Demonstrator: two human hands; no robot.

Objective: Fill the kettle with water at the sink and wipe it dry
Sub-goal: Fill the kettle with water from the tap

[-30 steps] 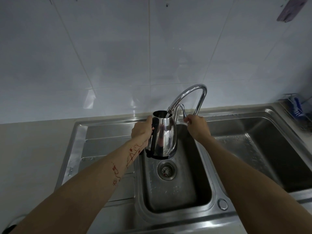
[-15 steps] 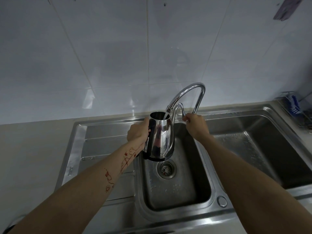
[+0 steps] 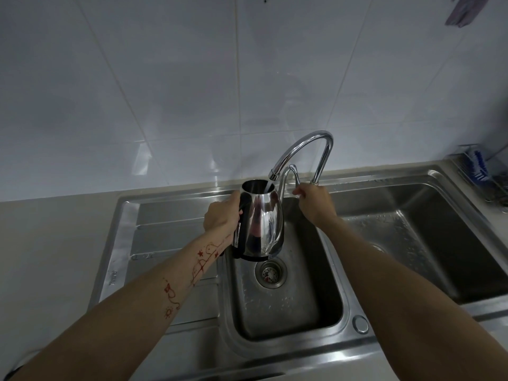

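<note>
Filling under way: left hand [image 3: 220, 215] grip closed on kettle [image 3: 261, 221] handle, held over sink [image 3: 288, 298] beneath running tap [image 3: 302, 149]; right hand [image 3: 313, 202] pinching tap lever; wiping dry not yet begun

Both forearms bare, no sleeves. Left forearm [image 3: 176, 281] carries red line drawing: stars, curling loops, small sun near elbow. Right forearm [image 3: 384, 270] unmarked.
</note>
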